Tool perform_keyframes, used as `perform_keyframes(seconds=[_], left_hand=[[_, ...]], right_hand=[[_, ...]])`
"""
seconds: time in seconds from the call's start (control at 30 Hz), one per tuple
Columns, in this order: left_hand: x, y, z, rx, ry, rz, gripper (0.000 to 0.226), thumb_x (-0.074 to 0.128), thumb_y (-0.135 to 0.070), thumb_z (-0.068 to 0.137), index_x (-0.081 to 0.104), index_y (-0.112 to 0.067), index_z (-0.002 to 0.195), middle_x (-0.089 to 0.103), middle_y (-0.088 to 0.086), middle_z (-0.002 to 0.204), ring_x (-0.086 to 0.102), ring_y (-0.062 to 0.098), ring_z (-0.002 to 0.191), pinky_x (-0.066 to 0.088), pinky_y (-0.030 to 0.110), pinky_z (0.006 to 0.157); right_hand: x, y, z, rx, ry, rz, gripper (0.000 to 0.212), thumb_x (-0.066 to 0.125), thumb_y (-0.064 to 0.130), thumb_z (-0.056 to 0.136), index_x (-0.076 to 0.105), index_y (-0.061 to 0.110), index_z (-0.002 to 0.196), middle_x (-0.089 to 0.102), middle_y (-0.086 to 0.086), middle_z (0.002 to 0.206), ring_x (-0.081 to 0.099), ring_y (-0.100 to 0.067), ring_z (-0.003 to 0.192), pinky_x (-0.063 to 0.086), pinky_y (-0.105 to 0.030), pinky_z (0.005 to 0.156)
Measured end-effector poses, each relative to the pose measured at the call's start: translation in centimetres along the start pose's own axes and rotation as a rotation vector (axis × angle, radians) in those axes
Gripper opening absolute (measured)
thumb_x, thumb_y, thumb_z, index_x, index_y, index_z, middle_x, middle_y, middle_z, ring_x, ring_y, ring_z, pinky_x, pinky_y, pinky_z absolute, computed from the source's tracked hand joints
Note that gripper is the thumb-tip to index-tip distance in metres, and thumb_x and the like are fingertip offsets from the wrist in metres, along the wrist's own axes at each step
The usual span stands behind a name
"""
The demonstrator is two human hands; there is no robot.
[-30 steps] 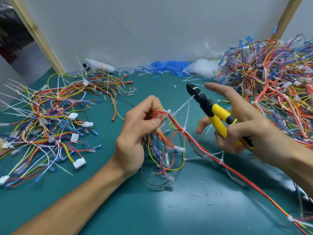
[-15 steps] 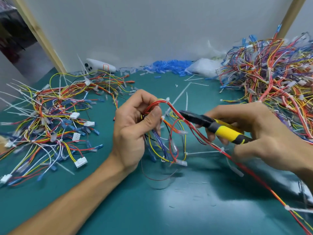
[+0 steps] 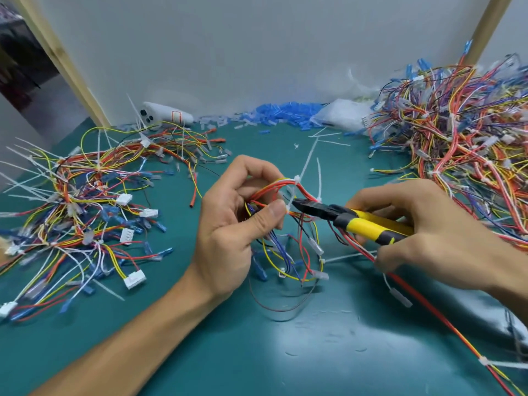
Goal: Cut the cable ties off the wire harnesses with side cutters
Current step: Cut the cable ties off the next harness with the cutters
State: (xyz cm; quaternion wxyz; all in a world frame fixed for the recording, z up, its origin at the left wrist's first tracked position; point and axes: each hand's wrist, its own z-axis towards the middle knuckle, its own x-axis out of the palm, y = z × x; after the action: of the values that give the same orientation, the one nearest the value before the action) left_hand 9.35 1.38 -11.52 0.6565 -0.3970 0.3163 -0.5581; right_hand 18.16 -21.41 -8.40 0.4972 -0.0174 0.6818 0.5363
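Pinching with thumb against curled fingers, the left hand [image 3: 234, 224] is holding a looped wire harness [image 3: 274, 185], while the right hand [image 3: 428, 232] is wrapping round the yellow handles of the side cutters [image 3: 357, 221]. Well out beyond the right hand, a big tangled heap of harnesses [image 3: 457, 138] is lying on the green mat [image 3: 257, 352]. A flatter spread of harnesses [image 3: 85, 201] is sitting well out past the left hand.

The held harness is arching up out of the left fist and trailing away under the right hand, with loose ends sagging below the thumb. It is looking light and floppy, so I judge it is needing support close beside each tie, or it will be swinging away from the blades. Its thin insulation is looking easy to nick.

The cutters' black nose is reaching in just beside the left thumb; how far the jaws are standing apart I cannot tell. A white cable tie [image 3: 289, 206] is sitting at that nose, right against the thumb tip. It is probably stiff and slick, so the blades should be taking its band alone, clear of the wires.
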Motion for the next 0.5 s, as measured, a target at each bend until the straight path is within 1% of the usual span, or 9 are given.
perform_keyframes(seconds=[0.03, 0.13, 0.17, 0.23, 0.33, 0.43, 0.5], left_hand=[[0.00, 0.08, -0.08, 0.002, 0.006, 0.010, 0.019, 0.063, -0.001, 0.089, 0.058, -0.011, 0.104, 0.061, 0.003, 0.076, 0.052, 0.021, 0.066, 0.045, 0.020, 0.064], [-0.05, 0.21, -0.16, 0.006, 0.022, 0.030, 0.020, 0.063, -0.002, 0.089, 0.057, -0.011, 0.106, 0.056, 0.017, 0.075, 0.048, 0.028, 0.064, 0.044, 0.024, 0.062], [-0.07, 0.20, -0.14, 0.004, 0.021, 0.024, 0.021, 0.064, -0.003, 0.089, 0.057, -0.011, 0.107, 0.054, 0.021, 0.076, 0.046, 0.032, 0.065, 0.043, 0.026, 0.062], [-0.10, 0.14, -0.12, 0.001, 0.015, 0.007, 0.022, 0.064, -0.004, 0.089, 0.055, -0.010, 0.109, 0.052, 0.023, 0.076, 0.043, 0.036, 0.066, 0.042, 0.028, 0.061], [-0.17, 0.15, -0.10, 0.005, 0.010, 0.009, 0.024, 0.063, -0.004, 0.090, 0.054, -0.012, 0.110, 0.050, 0.024, 0.075, 0.044, 0.037, 0.065, 0.043, 0.025, 0.062], [-0.25, 0.15, -0.06, 0.003, 0.021, 0.014, 0.024, 0.063, -0.003, 0.090, 0.054, -0.012, 0.110, 0.051, 0.022, 0.075, 0.044, 0.035, 0.064, 0.044, 0.025, 0.062], [-0.28, 0.17, -0.06, 0.003, 0.023, 0.000, 0.023, 0.063, -0.003, 0.090, 0.054, -0.012, 0.110, 0.053, 0.019, 0.075, 0.045, 0.033, 0.065, 0.044, 0.024, 0.062]], right_hand=[[0.08, -0.13, 0.00, 0.003, -0.001, -0.014, 0.047, 0.071, 0.022, 0.046, 0.075, 0.026, 0.093, 0.061, -0.008, 0.062, 0.046, -0.027, 0.055, 0.035, -0.036, 0.047], [0.13, -0.22, -0.03, -0.003, -0.007, -0.048, 0.047, 0.073, 0.024, 0.047, 0.074, 0.025, 0.094, 0.058, -0.001, 0.058, 0.040, -0.008, 0.050, 0.031, -0.028, 0.046], [0.08, -0.18, -0.03, -0.009, -0.012, -0.046, 0.046, 0.073, 0.024, 0.047, 0.075, 0.024, 0.093, 0.056, 0.001, 0.058, 0.039, -0.007, 0.050, 0.030, -0.027, 0.046], [-0.02, -0.05, -0.05, -0.007, -0.016, -0.033, 0.045, 0.072, 0.023, 0.046, 0.075, 0.022, 0.091, 0.056, 0.001, 0.057, 0.038, -0.006, 0.051, 0.030, -0.030, 0.047], [-0.09, 0.00, -0.03, 0.000, -0.004, -0.016, 0.049, 0.071, 0.022, 0.044, 0.076, 0.024, 0.093, 0.058, -0.002, 0.059, 0.040, -0.007, 0.051, 0.031, -0.033, 0.047], [-0.18, 0.04, -0.02, -0.012, -0.006, -0.001, 0.050, 0.072, 0.020, 0.044, 0.077, 0.024, 0.093, 0.059, 0.001, 0.060, 0.041, -0.006, 0.052, 0.032, -0.029, 0.047], [-0.17, 0.16, -0.07, -0.024, -0.012, 0.012, 0.049, 0.073, 0.019, 0.044, 0.077, 0.023, 0.093, 0.059, -0.001, 0.060, 0.041, -0.006, 0.052, 0.032, -0.028, 0.047]])
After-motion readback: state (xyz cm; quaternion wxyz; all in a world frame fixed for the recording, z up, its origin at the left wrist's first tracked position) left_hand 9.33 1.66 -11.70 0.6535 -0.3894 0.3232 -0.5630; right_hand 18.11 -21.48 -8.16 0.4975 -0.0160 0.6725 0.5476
